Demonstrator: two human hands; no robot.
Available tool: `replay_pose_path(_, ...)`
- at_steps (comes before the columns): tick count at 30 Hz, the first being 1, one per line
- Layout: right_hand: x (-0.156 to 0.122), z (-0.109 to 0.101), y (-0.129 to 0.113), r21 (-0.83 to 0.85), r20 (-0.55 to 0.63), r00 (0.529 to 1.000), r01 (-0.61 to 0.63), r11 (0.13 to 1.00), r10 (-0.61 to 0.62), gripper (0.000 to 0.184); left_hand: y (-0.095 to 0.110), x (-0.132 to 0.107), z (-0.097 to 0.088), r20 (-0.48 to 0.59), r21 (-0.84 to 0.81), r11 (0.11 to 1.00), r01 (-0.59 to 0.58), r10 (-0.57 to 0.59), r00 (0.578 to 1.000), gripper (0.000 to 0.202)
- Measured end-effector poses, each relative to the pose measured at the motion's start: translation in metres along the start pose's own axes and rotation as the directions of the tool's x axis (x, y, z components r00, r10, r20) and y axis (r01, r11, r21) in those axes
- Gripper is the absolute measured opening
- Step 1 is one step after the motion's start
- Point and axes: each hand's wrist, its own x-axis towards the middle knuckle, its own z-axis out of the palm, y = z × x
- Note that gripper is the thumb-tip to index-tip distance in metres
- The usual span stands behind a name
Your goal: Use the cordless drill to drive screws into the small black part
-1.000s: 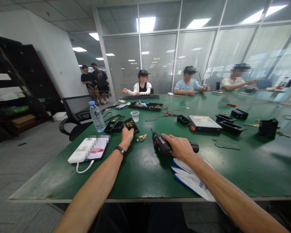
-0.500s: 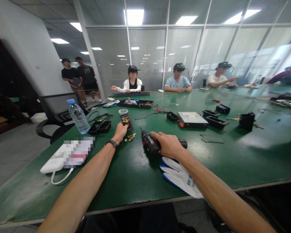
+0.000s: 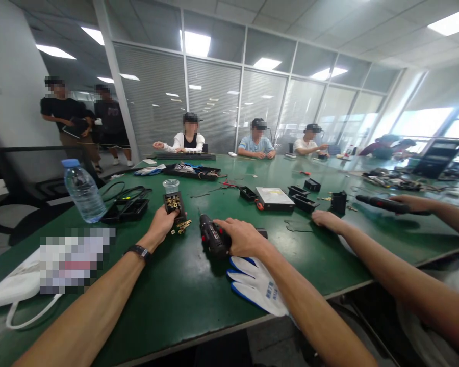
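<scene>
My left hand (image 3: pixel 161 224) is closed on a small black tray (image 3: pixel 173 203) that holds brass parts, resting on the green table (image 3: pixel 176 295). A few loose brass parts (image 3: pixel 182 226) lie just right of that hand. My right hand (image 3: pixel 243 237) is wrapped round a black and red electric screwdriver (image 3: pixel 211 239) lying on the table, its bit pointing away from me. A white and blue work glove (image 3: pixel 257 288) lies under my right forearm.
A water bottle (image 3: pixel 83 191), a clear plastic cup (image 3: pixel 171 186) and black cables (image 3: pixel 124 194) stand to the left. A metal drive unit (image 3: pixel 274 198) and black plastic parts (image 3: pixel 305 203) lie ahead. A neighbour's arms (image 3: pixel 371 250) rest at right, one holding a tool (image 3: pixel 382 204). Other people sit across.
My view has swung to the right, bringing a neighbour's arms and tool into sight. Both my hands keep their holds on the tray and the screwdriver.
</scene>
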Motion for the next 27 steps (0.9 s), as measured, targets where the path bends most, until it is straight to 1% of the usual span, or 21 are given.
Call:
replay_pose_path(5, -0.004, -0.001, -0.005, 0.045, 0.015, 1.000, 0.016, 0.999, -0.017, 0.090, 0.014, -0.016, -0.008, -0.111, 0.107, 0.986, -0.126, 0.138, 0.984, 0.027)
replay_pose_path(8, -0.002, 0.002, 0.000, 0.084, 0.045, 0.999, 0.014, 0.996, -0.018, 0.090, 0.020, -0.021, -0.015, -0.121, 0.182, 0.962, -0.204, 0.227, 0.966, 0.029)
replay_pose_path(11, 0.001, 0.005, 0.006, 0.126, 0.056, 0.998, 0.025, 0.992, -0.032, 0.092, 0.019, -0.024, -0.022, -0.123, 0.214, 0.945, -0.248, 0.278, 0.953, 0.029)
replay_pose_path(13, 0.002, 0.005, 0.008, 0.169, 0.069, 0.996, 0.044, 0.985, -0.056, 0.093, 0.016, -0.025, -0.026, -0.133, 0.209, 0.944, -0.255, 0.286, 0.949, 0.028)
replay_pose_path(16, 0.003, -0.001, 0.010, 0.249, 0.129, 0.988, 0.054, 0.967, -0.088, 0.096, 0.014, -0.026, -0.031, -0.164, 0.173, 0.952, -0.251, 0.279, 0.946, 0.028)
replay_pose_path(18, 0.005, -0.009, 0.009, 0.288, 0.163, 0.983, 0.038, 0.957, -0.088, 0.095, 0.015, -0.027, -0.033, -0.178, 0.165, 0.955, -0.244, 0.273, 0.945, 0.027)
replay_pose_path(21, 0.008, -0.023, 0.003, 0.304, 0.172, 0.984, 0.000, 0.953, -0.055, 0.089, 0.016, -0.029, -0.034, -0.178, 0.193, 0.959, -0.208, 0.243, 0.954, 0.027)
replay_pose_path(23, 0.012, -0.033, -0.005, 0.277, 0.152, 0.988, -0.019, 0.961, -0.024, 0.083, 0.016, -0.032, -0.033, -0.183, 0.215, 0.966, -0.143, 0.184, 0.966, 0.031)
replay_pose_path(24, 0.016, -0.037, -0.011, 0.256, 0.115, 0.993, -0.014, 0.967, -0.016, 0.080, 0.016, -0.032, -0.034, -0.183, 0.245, 0.963, -0.115, 0.162, 0.970, 0.034)
replay_pose_path(26, 0.029, -0.042, -0.021, 0.223, -0.012, 1.000, 0.025, 0.974, -0.023, 0.074, 0.015, -0.029, -0.035, -0.208, 0.336, 0.937, -0.095, 0.173, 0.963, 0.038)
replay_pose_path(27, 0.037, -0.044, -0.026, 0.217, -0.094, 0.995, 0.046, 0.975, -0.026, 0.071, 0.015, -0.026, -0.035, -0.195, 0.372, 0.922, -0.104, 0.187, 0.963, 0.040)
